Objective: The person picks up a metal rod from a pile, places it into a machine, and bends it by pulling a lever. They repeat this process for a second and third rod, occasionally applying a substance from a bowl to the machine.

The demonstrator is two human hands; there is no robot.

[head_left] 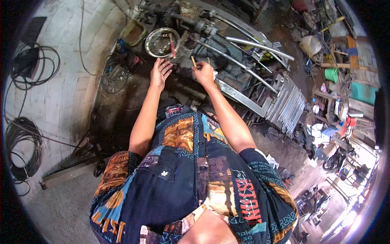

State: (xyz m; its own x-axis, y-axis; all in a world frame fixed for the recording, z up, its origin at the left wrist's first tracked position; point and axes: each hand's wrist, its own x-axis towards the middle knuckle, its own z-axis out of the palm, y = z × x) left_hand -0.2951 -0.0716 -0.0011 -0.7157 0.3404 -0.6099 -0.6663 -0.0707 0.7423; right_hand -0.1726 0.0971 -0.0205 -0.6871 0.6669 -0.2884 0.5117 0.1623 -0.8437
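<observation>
My right hand is closed around a short, thin yellow-brown stick that points up and away from my fingers. Its other end is hidden in my grip. To the left, my left hand is open with its fingers apart, just below a round metal basin. A red-handled tool leans across the basin's right side. Beyond my right hand lies a dark, greasy machine bed with bright metal rods.
Long metal bars stretch to the right, near a stack of metal strips. Coiled black cable lies at the left by a pale wall. Tools and scrap clutter the right side, with a green container among them.
</observation>
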